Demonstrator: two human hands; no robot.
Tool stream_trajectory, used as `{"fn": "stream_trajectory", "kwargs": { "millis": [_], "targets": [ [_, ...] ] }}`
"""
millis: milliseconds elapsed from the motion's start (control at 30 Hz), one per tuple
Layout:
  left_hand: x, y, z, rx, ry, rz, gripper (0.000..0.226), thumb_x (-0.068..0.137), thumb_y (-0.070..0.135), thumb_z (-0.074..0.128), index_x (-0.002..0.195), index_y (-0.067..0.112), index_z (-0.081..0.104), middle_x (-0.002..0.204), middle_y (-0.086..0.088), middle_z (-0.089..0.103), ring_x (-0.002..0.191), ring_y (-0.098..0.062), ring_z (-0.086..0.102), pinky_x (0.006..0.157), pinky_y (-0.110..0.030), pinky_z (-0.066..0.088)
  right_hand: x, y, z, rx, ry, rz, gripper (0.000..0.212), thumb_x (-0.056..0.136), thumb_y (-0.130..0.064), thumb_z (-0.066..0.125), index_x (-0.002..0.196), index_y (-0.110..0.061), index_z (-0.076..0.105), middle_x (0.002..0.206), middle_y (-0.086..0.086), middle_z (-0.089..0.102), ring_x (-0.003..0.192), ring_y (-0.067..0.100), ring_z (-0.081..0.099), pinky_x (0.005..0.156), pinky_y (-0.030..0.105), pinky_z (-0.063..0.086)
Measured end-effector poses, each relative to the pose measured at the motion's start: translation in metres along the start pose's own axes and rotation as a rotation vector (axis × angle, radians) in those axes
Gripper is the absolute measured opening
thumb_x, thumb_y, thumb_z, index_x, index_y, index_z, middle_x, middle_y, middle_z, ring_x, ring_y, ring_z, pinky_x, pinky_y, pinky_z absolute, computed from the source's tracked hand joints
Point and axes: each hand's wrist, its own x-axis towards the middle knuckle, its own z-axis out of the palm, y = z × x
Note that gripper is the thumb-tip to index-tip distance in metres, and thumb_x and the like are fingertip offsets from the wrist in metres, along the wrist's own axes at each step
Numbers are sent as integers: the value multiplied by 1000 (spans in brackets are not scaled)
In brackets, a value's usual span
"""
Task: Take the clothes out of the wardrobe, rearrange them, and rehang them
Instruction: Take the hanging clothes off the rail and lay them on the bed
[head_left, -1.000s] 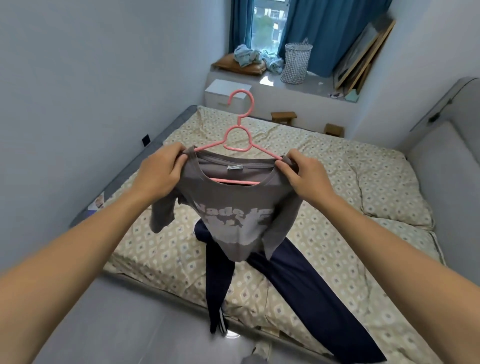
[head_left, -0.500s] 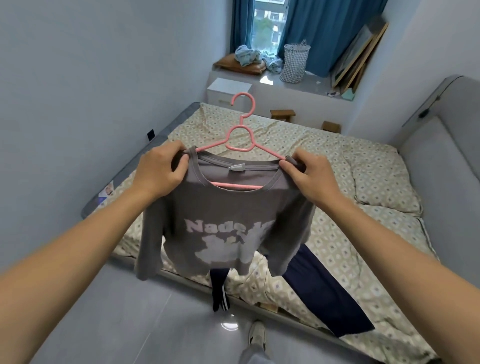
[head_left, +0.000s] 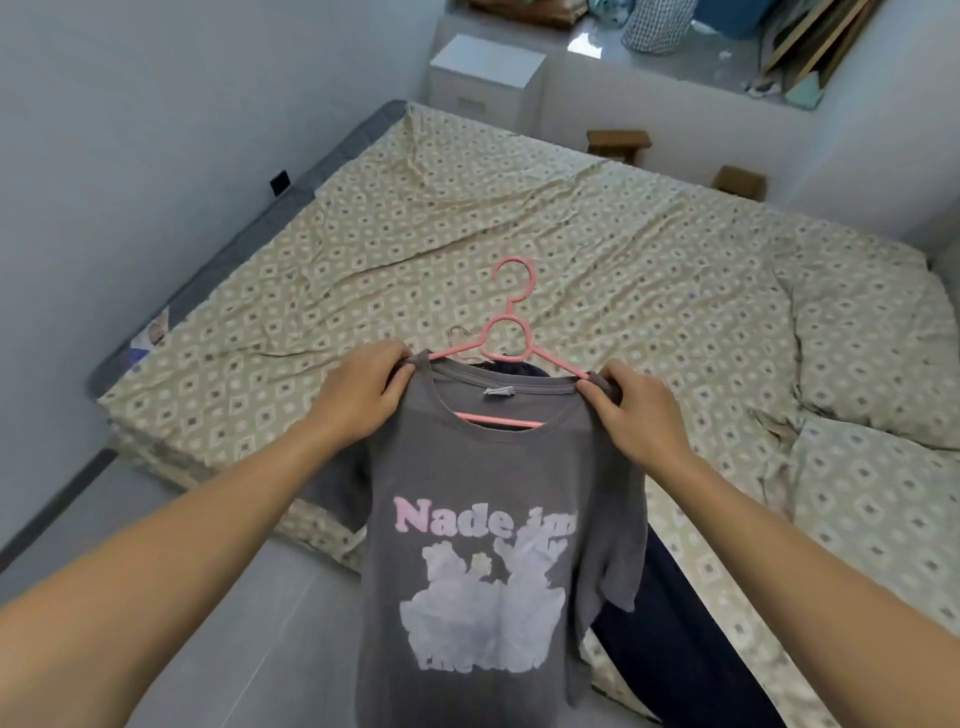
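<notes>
A grey T-shirt (head_left: 483, 561) with pale pink lettering and a white print hangs on a pink hanger (head_left: 511, 332), held up in front of me over the bed's near edge. My left hand (head_left: 363, 400) pinches the shirt's left shoulder over the hanger arm. My right hand (head_left: 639, 410) grips the right shoulder the same way. The hanger's hook points up and away from me. Dark navy trousers (head_left: 675, 644) lie on the bed behind the shirt, mostly hidden by it.
The bed (head_left: 519, 218) with a beige patterned sheet fills the middle, a pillow (head_left: 872, 353) at right. A white nightstand (head_left: 483, 67) and a window ledge with a basket (head_left: 660, 26) stand beyond. Grey floor (head_left: 156, 545) lies at lower left, a wall on the left.
The shirt has been lowered and hangs flatter and straighter, with its whole print showing. My view has tilted down toward the bed. Both hands keep their grip on the shoulders.
</notes>
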Motion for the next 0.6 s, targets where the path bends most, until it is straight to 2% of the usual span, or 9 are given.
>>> {"fn": "stream_trajectory", "kwargs": {
  "millis": [67,133,200,267,300,400,600],
  "targets": [
    [34,-17,37,8,-19,-46,18,107,31,47,102,20,59,100,3,59,96,-22,55,79,-43,49,40,27,31,-33,-60,36,36,101,-54,56,81,-24,50,69,-5,60,69,22,59,60,40,47],
    [69,-31,68,13,-55,-142,21,108,33,46,113,19,61,110,-1,58,106,-24,54,85,-44,49,81,48,57,-58,-119,64,32,102,-51,56,89,-22,54,77,-6,61,77,25,61,61,39,44],
    [99,-39,88,29,-107,-244,28,107,35,47,127,20,60,120,-4,55,117,-27,51,91,-46,49,116,61,76,-98,-194,70,27,103,-46,57,110,-20,59,100,-3,64,100,27,61,72,39,45],
    [123,-39,99,56,-123,-271,32,106,36,48,133,20,58,124,-5,54,122,-28,51,93,-46,49,143,66,87,-137,-260,51,39,104,-45,55,132,-17,55,127,3,61,121,28,54,88,41,46],
    [131,-37,100,76,-121,-274,35,106,36,49,135,20,57,125,-5,55,122,-28,51,93,-46,49,154,65,90,-140,-273,43,43,104,-45,53,136,-17,52,134,4,58,125,27,51,94,43,46],
    [144,-27,90,143,-108,-295,42,104,41,49,141,21,54,128,-2,55,122,-26,52,93,-46,49,175,52,93,-179,-279,-25,49,103,-48,51,141,-18,50,139,4,57,129,28,49,103,47,45],
    [111,-18,28,242,-41,-337,54,101,49,44,149,24,48,137,-4,56,126,-28,50,99,-48,46,187,-19,68,-232,-254,-241,54,103,-50,50,145,-17,50,140,5,56,129,30,47,102,48,45]
  ]
}}
